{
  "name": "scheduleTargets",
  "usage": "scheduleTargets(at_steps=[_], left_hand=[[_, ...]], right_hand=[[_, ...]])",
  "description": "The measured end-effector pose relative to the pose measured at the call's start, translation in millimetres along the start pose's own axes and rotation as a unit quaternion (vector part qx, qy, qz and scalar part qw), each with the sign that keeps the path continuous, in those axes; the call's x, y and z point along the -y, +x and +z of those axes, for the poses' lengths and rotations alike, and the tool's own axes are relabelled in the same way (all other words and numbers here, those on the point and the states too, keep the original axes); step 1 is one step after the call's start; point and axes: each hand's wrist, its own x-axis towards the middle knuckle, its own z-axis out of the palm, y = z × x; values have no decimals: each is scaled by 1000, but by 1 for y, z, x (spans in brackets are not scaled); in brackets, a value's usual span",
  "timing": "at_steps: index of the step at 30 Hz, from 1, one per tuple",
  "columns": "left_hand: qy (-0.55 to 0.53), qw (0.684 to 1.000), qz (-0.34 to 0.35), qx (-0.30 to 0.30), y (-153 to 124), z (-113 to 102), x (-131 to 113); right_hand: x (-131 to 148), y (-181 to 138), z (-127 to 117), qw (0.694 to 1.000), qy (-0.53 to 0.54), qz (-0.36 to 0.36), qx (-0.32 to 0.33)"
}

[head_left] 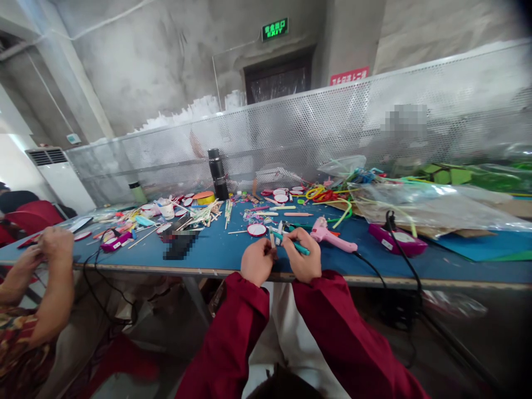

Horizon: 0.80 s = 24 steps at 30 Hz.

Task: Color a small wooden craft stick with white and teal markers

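At the front edge of the blue table, my left hand (256,261) is closed, pinching a short pale stick (272,237) that stands up from its fingertips. Close beside it, my right hand (306,256) grips a teal pen (301,248), its tip end pointing left toward the stick. A round white disc with a red rim (256,229) lies just beyond my left hand. To the right of my right hand rests a pink glue gun (337,240) with a black cord. Fine detail at the fingertips is too small to make out.
Loose wooden sticks (208,213), a black bottle (218,174) and colourful pipe cleaners (322,193) lie or stand farther back. Purple boxes with cords (397,240) sit right and left. Another person's hands (56,244) are at the left edge. A perforated metal screen (291,133) backs the table.
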Motion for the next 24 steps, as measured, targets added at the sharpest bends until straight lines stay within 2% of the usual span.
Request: scheduleTargets(at_steps=[11, 21, 24], left_hand=[[27, 1000, -5, -2, -1, -2, -4], [23, 1000, 3, -5, -2, -1, -3], [28, 1000, -1, -5, -2, -1, -5]], right_hand=[[-3, 0, 0, 1000, 15, 11, 8], [1, -1, -1, 1000, 11, 6, -19], [1, -1, -1, 1000, 10, 4, -5]])
